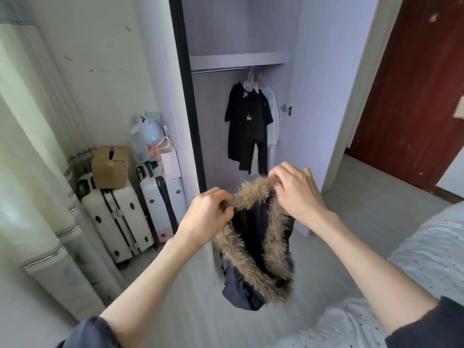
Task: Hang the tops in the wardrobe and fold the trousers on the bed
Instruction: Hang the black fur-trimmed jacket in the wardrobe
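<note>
Wardrobe (313,71) ahead; fur-trimmed garment (256,247) below both hands' grip

Navy jacket (241,292); tan fur trim (273,249)

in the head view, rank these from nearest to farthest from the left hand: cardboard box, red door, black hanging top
From the left hand:
1. Black hanging top, in the wardrobe ahead, up and right.
2. Cardboard box, on the suitcases, left; close to call with the top.
3. Red door, far right.

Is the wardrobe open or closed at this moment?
Open. The wardrobe interior shows: a rail with black tops and a pale garment hanging on it.
</note>
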Available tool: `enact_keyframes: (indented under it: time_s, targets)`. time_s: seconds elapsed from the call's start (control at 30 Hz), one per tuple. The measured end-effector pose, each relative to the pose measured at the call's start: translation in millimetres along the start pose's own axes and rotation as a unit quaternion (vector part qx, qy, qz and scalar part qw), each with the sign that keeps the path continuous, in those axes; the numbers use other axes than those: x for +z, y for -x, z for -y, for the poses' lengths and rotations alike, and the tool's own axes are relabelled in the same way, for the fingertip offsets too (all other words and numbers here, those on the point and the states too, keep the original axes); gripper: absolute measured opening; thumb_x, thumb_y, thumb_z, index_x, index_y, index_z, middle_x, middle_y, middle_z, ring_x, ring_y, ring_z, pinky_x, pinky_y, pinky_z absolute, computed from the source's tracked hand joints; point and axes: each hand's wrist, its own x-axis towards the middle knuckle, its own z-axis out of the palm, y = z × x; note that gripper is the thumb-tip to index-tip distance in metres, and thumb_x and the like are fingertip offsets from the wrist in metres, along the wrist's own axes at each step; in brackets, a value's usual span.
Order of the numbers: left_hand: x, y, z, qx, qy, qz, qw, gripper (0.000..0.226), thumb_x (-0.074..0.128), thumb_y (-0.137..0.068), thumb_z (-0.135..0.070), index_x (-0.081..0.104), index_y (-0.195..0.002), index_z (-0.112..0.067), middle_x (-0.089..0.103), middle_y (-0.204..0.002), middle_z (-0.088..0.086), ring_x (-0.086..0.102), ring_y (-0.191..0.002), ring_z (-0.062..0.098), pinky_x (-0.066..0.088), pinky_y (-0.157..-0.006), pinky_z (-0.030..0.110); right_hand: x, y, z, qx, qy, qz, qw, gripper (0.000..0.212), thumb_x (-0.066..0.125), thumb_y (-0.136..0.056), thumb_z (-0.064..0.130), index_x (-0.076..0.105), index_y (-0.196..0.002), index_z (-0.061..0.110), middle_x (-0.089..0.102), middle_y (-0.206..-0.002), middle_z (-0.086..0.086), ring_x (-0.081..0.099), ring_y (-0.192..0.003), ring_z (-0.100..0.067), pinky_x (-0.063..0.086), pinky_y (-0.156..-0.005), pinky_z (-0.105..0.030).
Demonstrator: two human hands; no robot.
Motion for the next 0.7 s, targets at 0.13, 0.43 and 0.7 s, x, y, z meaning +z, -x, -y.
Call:
enact_keyframes:
  time_s: [0.13,0.43,0.7]
  targets:
    - [32.3,-57.1,46.6,0.017,0.04,0.019,0.999,0.019,0.062,-0.083,-0.009,0.068,-0.1,-0.007,0.052,-0.083,-0.011,0.052,-0.071,0.01,0.038,-0.067,0.013,35.1,-61.8,-17.8,0.01,0.038,-0.015,0.999,0.02,0.052,-0.089,-0.002,0.063,-0.102,0.009,0.061,-0.105,-0.003,0.058,-0.093,-0.022,0.022,-0.082,-0.027]
    - [85.1,-160.2,92.8,0.06,0.083,0.144,0.984,0.008,0.058,-0.083,-0.014,0.06,-0.089,-0.012,0.052,-0.084,-0.004,0.053,-0.079,0.019,0.045,-0.071,0.029,77.2,-132.2,-50.1,0.032,0.077,-0.054,0.995,0.019,0.062,-0.077,-0.011,0.066,-0.089,0.003,0.065,-0.088,-0.009,0.064,-0.077,-0.028,0.031,-0.077,-0.035]
    - [117.2,-234.3,106.6,0.05,0.147,0.078,0.985,0.038,0.064,-0.084,-0.042,0.052,-0.108,-0.015,0.054,-0.096,-0.005,0.055,-0.08,0.016,0.045,-0.078,0.031,106.8,-193.2,-85.5,0.017,0.085,-0.067,0.994,0.019,0.066,-0.074,-0.011,0.066,-0.084,0.006,0.066,-0.084,-0.005,0.064,-0.072,-0.026,0.038,-0.074,-0.04]
